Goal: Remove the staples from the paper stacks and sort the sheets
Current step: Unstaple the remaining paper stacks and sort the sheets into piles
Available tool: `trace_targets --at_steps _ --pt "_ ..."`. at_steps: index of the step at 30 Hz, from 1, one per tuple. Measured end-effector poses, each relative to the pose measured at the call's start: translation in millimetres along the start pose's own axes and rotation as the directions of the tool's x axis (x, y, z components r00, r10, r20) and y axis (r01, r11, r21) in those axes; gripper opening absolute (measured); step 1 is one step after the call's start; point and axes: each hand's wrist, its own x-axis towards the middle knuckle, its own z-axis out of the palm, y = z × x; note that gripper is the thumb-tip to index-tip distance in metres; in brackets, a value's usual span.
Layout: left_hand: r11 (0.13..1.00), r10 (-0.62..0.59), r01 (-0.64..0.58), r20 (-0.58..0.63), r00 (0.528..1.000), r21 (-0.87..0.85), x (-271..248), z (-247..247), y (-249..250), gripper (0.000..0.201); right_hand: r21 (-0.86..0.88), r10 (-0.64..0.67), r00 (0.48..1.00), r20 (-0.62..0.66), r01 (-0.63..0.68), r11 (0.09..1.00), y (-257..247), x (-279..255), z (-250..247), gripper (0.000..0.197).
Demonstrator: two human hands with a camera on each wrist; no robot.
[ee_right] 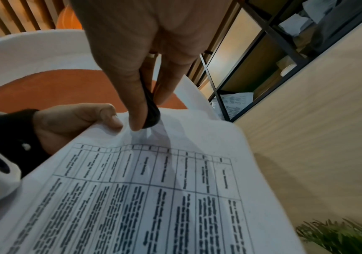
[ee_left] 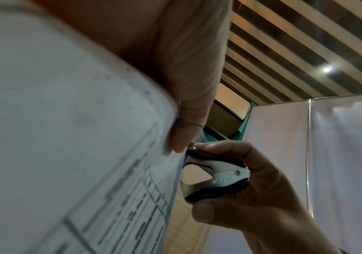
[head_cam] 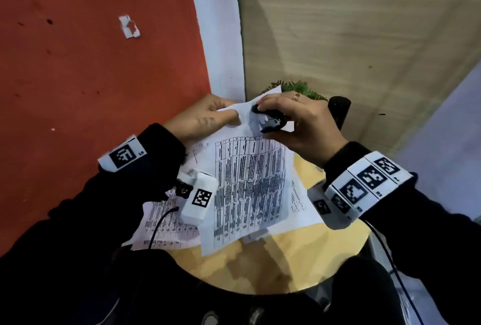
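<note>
The left hand (head_cam: 208, 119) pinches the white printed paper stack (head_cam: 250, 181) above the round yellow surface (head_cam: 299, 259), the right hand (head_cam: 294, 126) squeezes the black-and-silver staple remover (head_cam: 270, 123) at its corner; pulling next.

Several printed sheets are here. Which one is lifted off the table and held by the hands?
The table-printed stack in the middle: the left hand pinches its top edge while the right hand works the staple remover there. The other sheets lie flat on the table.
</note>
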Motion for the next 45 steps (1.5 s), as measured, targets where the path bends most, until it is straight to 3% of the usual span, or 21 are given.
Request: trace_targets --at_steps 4,9,15,24,28,33,37,39,42,45 --pt "0.998 -0.041 0.041 -0.002 0.999 -0.041 0.7 0.5 1.8 0.048 0.024 -0.009 1.0 0.018 0.008 1.0 -0.6 1.3 -2.3 0.037" --pt "0.992 -0.114 0.113 -0.01 0.993 -0.05 -1.0 -2.0 0.8 0.024 0.028 -0.025 0.999 0.035 0.024 0.999 -3.1 1.7 -3.3 0.036" --pt "0.979 -0.18 0.182 0.029 0.983 -0.089 -8.0 -6.4 7.1 0.028 0.036 -0.059 0.996 0.066 0.057 0.998 -9.3 3.9 -6.6 0.033" --pt "0.974 -0.197 0.211 0.16 0.967 -0.076 -14.2 -7.1 9.7 0.03 -0.017 -0.226 0.955 0.191 0.234 0.972 -20.6 8.0 -10.1 0.017" --pt "0.979 -0.173 0.192 0.214 0.962 -0.073 -13.5 3.0 9.3 0.062 -0.084 -0.272 0.926 0.261 0.302 0.949 -24.3 8.3 -11.7 0.013" --pt "0.972 -0.156 0.175 0.126 0.98 -0.157 -12.2 -0.2 6.6 0.037 -0.102 -0.137 0.979 0.151 0.153 0.983 -22.4 8.2 -13.9 0.02" --pt "0.982 -0.064 0.073 0.059 0.996 -0.172 -16.4 7.9 5.0 0.019 0.116 0.073 0.996 0.058 -0.079 0.99 -25.0 -0.9 -10.3 0.028" --pt "0.975 -0.034 0.038 0.023 0.999 -0.219 -18.9 10.4 2.5 0.011 0.303 0.196 0.98 0.037 -0.198 0.932 -28.6 -3.2 -8.0 0.03" --pt "0.955 -0.023 0.008 -0.046 0.999 -0.296 -20.4 13.9 1.2 0.006 0.423 0.353 0.935 0.031 -0.332 0.843 -31.5 -5.1 -7.5 0.032" --pt "0.96 0.013 -0.054 -0.149 0.989 -0.276 -20.6 19.0 1.9 0.005 0.57 0.525 0.85 0.049 -0.456 0.683 -34.8 -4.7 -6.2 0.031"
